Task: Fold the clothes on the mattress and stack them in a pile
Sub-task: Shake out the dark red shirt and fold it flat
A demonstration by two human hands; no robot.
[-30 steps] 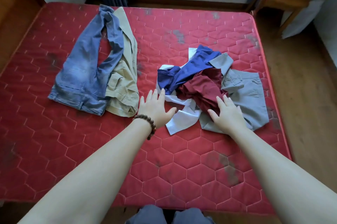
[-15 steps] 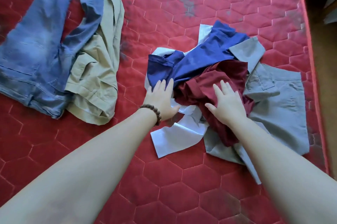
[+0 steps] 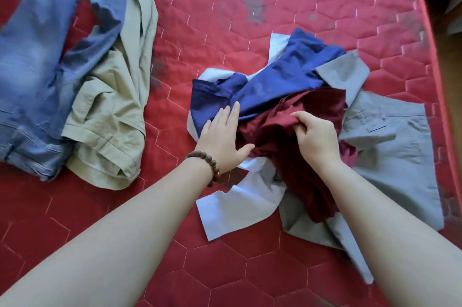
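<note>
A heap of clothes lies right of centre on the red mattress (image 3: pixel 275 7): a dark red garment (image 3: pixel 312 111) on top, a blue shirt (image 3: pixel 275 77) behind it, a pale blue-white shirt (image 3: pixel 232 209) underneath and grey trousers (image 3: pixel 400 156) to the right. My right hand (image 3: pixel 316 136) grips a bunch of the dark red garment. With its fingers straight, my left hand (image 3: pixel 222 136), a bead bracelet on its wrist, rests flat on the blue shirt. Blue jeans (image 3: pixel 37 69) and beige trousers (image 3: pixel 110 116) lie unfolded at the left.
The mattress's right edge (image 3: pixel 435 57) runs close beside the grey trousers, with dark floor beyond it. Bare mattress shows at the top middle and along the front near my forearms.
The camera has moved closer to the heap. My right hand went from lying flat on the dark red garment to gripping a bunch of it. My left hand slid up onto the blue shirt.
</note>
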